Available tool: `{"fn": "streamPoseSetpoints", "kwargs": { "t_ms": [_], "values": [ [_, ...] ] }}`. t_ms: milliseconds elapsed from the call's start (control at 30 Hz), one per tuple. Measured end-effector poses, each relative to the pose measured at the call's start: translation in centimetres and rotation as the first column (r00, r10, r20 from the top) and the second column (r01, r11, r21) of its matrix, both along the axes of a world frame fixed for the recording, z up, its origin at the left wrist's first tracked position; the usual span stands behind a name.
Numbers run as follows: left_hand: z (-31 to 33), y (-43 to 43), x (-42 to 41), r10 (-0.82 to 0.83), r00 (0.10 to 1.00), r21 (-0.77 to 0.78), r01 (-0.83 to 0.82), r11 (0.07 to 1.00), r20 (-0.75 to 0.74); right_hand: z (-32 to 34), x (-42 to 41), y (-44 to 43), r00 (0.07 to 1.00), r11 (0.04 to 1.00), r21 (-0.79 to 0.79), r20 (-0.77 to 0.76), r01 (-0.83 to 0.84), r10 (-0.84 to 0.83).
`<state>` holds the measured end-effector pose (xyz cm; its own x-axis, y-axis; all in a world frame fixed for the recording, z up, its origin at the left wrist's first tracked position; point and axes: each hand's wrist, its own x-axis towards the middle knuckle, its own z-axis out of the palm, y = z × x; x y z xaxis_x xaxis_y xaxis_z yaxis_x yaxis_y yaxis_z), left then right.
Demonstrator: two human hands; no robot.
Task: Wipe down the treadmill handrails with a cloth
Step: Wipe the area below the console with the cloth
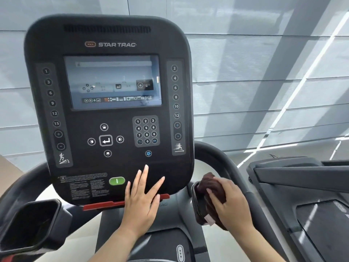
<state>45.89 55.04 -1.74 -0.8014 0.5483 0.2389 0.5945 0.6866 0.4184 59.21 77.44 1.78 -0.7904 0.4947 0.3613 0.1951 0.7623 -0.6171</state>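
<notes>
1. Grey roller blinds [264, 76] fill the background of the head view, crossed by slanting bright streaks of light.
2. Up close stands the treadmill console [109, 103], black, marked STAR TRAC, with a lit screen [113, 82], number columns down both sides, a keypad [146, 131] and arrow buttons.
3. The left hand [141, 201] lies flat with fingers spread against the lower edge of the console, just right of the green button [117, 180]; its palm covers part of the red strip [102, 205] under the console. It holds nothing.
4. The right hand [230, 203] is closed over a dark brown cloth [207, 186], fingers curled around it, pressing it on the rim of the right cup holder [194, 201], beside the console.
5. The cloth is bunched, draped over that rim, with a small pale tag showing at its lower end.
6. The right handrail [226, 167] curves out from behind the console and runs down past the right hand; the cloth sits just beside it, and whether it touches the rail cannot be told.
7. The left handrail [24, 184] arcs down at the left edge, above the left cup holder [32, 225].
8. Another treadmill [302, 186] stands to the right, near the right hand.
</notes>
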Motion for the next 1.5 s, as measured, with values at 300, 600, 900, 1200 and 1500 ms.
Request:
{"fn": "streamPoseSetpoints", "kwargs": {
  "t_ms": [300, 600, 900, 1200, 1500],
  "values": [
    [0.1, 0.1, 0.0, 0.009, 1.000, 0.000, -0.009, 1.000, -0.005, -2.0, 1.0, 1.7, 0.967, 0.987, 0.032, 0.197, 0.160, -0.163],
    [0.0, 0.4, 0.1, 0.023, 1.000, -0.021, -0.023, 1.000, -0.010, -0.4, -1.1, -0.4, 0.995, 0.992, -0.099, 0.066, 0.078, -0.071],
    [0.5, 0.1, 0.0, 0.006, 1.000, -0.004, -0.006, 1.000, 0.022, -2.3, -2.4, -3.6, 0.985, 0.969, -0.246, 0.171, 0.025, 0.018],
    [2.7, 1.7, 1.5, -0.074, 0.994, 0.024, 0.072, 0.997, 0.078, 1.9, 2.3, 0.3, 0.999, 0.982, -0.184, -0.022, 0.040, -0.045],
    [3.6, 5.4, 5.7, -0.252, 0.960, 0.024, 0.251, 0.968, 0.122, -1.2, 7.0, 4.7, 0.903, 0.958, 0.149, 0.325, 0.243, -0.280]
  ]
}}
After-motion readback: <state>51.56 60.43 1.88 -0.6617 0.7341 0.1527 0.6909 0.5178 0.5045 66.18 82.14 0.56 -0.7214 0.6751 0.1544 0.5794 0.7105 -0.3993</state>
